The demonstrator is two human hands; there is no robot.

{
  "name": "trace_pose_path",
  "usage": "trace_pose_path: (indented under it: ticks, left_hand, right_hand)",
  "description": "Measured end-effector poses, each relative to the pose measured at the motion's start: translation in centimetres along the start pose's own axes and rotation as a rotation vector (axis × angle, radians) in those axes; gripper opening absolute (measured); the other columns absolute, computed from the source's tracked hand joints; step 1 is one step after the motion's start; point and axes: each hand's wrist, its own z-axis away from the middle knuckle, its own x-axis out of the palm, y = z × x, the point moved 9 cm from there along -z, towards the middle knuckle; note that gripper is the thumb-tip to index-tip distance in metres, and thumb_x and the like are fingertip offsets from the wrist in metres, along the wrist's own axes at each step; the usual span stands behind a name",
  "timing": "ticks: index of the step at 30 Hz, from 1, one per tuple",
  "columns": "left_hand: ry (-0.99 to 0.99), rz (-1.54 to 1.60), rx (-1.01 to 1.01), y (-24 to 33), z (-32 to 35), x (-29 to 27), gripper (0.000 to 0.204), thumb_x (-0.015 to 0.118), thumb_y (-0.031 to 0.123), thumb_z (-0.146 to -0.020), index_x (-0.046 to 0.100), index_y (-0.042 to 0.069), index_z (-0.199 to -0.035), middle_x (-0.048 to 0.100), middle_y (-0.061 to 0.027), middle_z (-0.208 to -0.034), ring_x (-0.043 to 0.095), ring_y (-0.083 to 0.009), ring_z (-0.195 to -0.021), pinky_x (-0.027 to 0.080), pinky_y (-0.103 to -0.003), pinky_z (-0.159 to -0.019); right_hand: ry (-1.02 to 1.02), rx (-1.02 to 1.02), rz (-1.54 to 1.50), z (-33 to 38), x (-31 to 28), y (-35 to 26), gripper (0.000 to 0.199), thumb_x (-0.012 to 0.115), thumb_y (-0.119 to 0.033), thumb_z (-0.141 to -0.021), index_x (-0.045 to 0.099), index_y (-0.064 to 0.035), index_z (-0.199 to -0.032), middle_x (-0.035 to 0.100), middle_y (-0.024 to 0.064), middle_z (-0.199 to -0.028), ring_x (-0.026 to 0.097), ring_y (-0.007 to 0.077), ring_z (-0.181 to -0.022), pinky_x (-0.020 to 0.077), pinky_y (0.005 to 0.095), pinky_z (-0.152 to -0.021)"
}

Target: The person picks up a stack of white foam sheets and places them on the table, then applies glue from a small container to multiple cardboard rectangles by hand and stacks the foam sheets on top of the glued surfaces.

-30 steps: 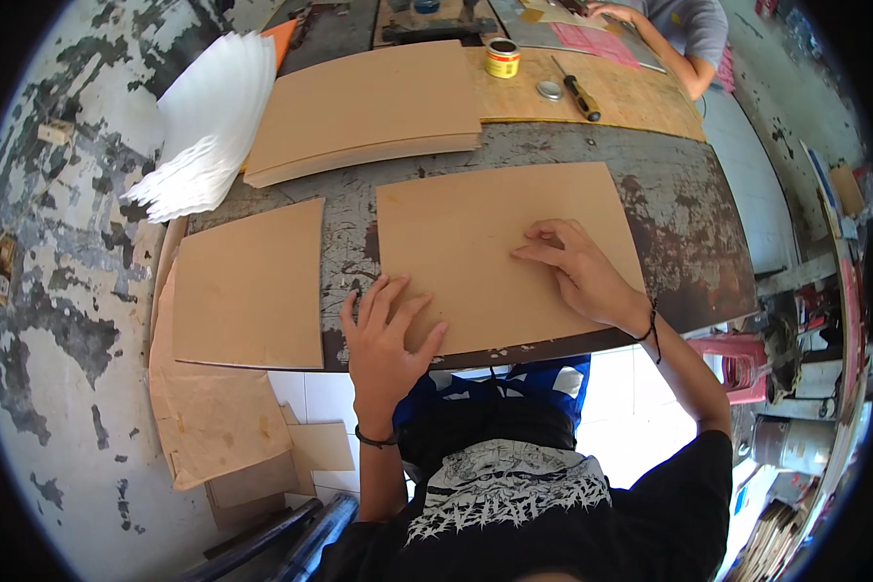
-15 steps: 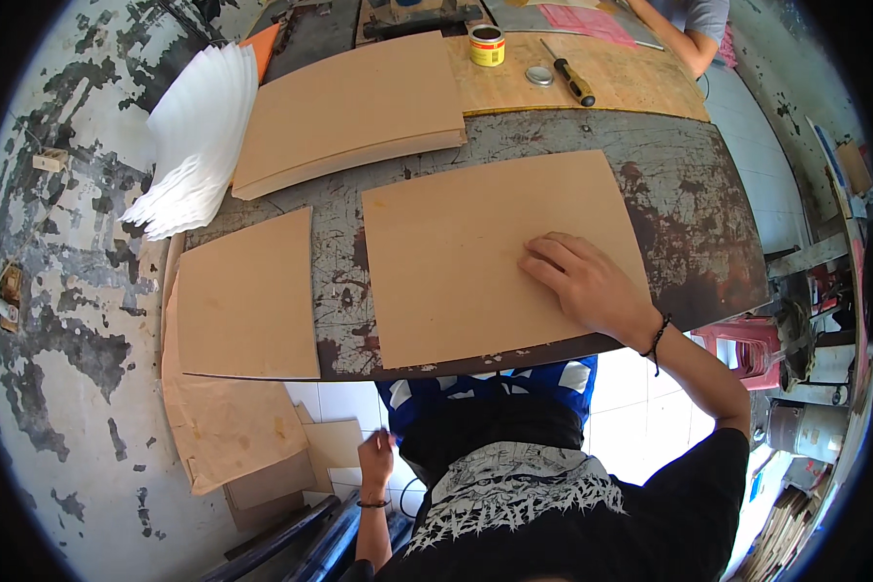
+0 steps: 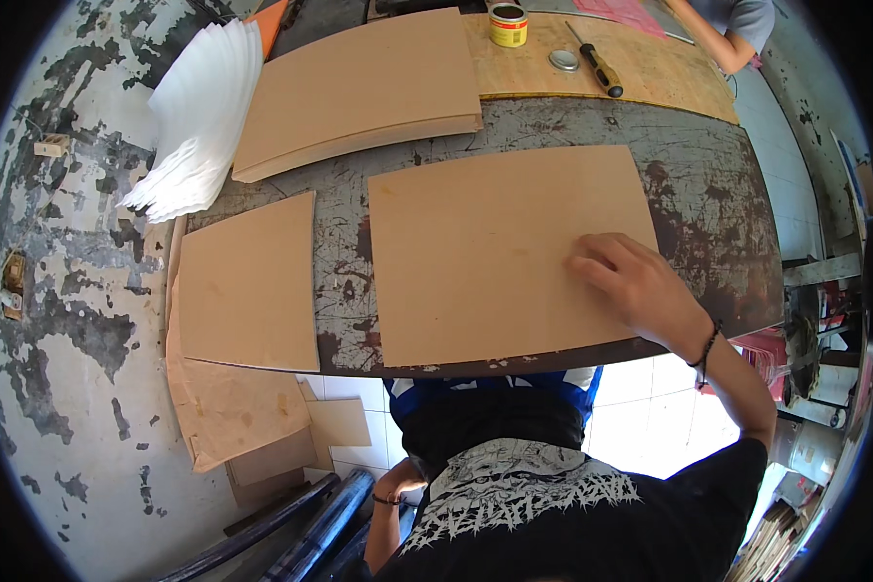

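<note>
One rectangular brown cardboard sheet (image 3: 475, 272) lies on the scuffed grey desk (image 3: 716, 213). My right hand (image 3: 635, 283) curls over its right side, left hand (image 3: 401, 478) beyond its near edge; I can't tell either grip's hold.

Jagged white lettering (image 3: 543, 500) crosses the black shirt (image 3: 694, 519); print (image 3: 508, 30) on the yellow can (image 3: 500, 39) looks unreadably small

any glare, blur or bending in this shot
Head view: the tiled floor right of the person's lap is blown out to white; head view: the right hand looks slightly blurred at the fingers, while the large cardboard sheet under it shows no strong glare; head view: the table has a bowed near edge, and the picture's corners go black.
</note>
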Motion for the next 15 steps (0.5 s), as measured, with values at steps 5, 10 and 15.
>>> trace_pose_path:
  ticks: [5, 10, 15]
  left_hand:
    - [-0.041, -0.006, -0.121, -1.0, 1.8, 1.5, 0.03, 0.068, 0.026, -0.085, 0.072, 0.002, -0.101, 0.073, -0.0227, -0.105, 0.07, -0.0385, -0.098, 0.055, -0.048, -0.079]
    - [0.016, -0.012, -0.256, -3.3, 5.1, 4.1, 0.031, 0.069, 0.028, -0.085, 0.072, 0.003, -0.102, 0.073, -0.0218, -0.104, 0.07, -0.0382, -0.097, 0.055, -0.048, -0.079]
    - [0.072, -0.001, -0.337, -4.1, 6.5, 6.2, 0.031, 0.07, 0.029, -0.085, 0.073, 0.004, -0.104, 0.073, -0.0209, -0.104, 0.07, -0.0379, -0.096, 0.056, -0.048, -0.079]
  right_hand:
    - [-0.006, 0.066, 0.038, 4.0, -0.9, 1.9, 0.036, 0.067, -0.007, -0.079, 0.065, -0.0139, -0.114, 0.065, 0.0097, -0.12, 0.066, 0.0301, -0.112, 0.0567, 0.0409, -0.094]
    - [-0.005, -0.046, 0.057, 8.3, -1.2, 3.6, 0.036, 0.069, -0.005, -0.075, 0.068, -0.016, -0.11, 0.066, 0.0095, -0.119, 0.066, 0.0303, -0.115, 0.0596, 0.0403, -0.089]
    - [0.002, -0.033, -0.009, 9.8, -0.8, 4.4, 0.039, 0.069, -0.001, -0.073, 0.068, -0.0154, -0.109, 0.065, 0.0098, -0.122, 0.065, 0.0308, -0.117, 0.0603, 0.0405, -0.089]
